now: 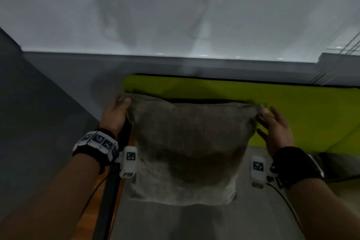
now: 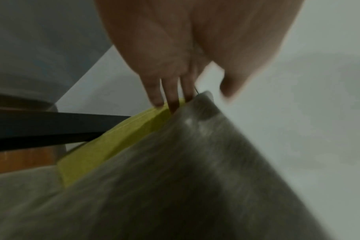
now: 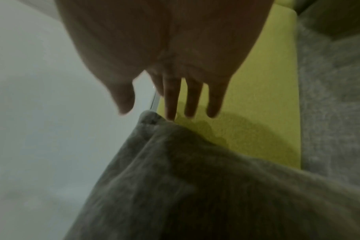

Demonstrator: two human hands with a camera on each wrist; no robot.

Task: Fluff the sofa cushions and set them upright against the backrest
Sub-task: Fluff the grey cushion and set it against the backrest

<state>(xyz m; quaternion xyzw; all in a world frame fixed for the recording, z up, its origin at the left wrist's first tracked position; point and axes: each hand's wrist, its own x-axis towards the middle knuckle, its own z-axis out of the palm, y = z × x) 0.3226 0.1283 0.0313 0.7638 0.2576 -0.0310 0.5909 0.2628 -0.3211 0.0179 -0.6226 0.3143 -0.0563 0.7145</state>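
Observation:
A grey-brown cushion (image 1: 187,142) stands upright on the grey seat (image 1: 194,222), leaning on the yellow-green backrest (image 1: 296,107). My left hand (image 1: 121,104) is at its top left corner. In the left wrist view the straight fingers (image 2: 170,97) reach behind that corner of the cushion (image 2: 195,178), and the thumb sits just off its front. My right hand (image 1: 272,122) hovers beside the top right corner. Its spread, straight fingers (image 3: 193,100) lie over the backrest (image 3: 267,97), one fingertip touching the cushion (image 3: 195,186). The picture is blurred.
A black sofa arm frame (image 1: 109,191) runs along the left of the seat, with wooden floor (image 1: 93,197) beyond it. A pale wall (image 1: 175,15) rises behind the backrest. Another grey, soft shape (image 1: 335,165) lies on the seat at the right.

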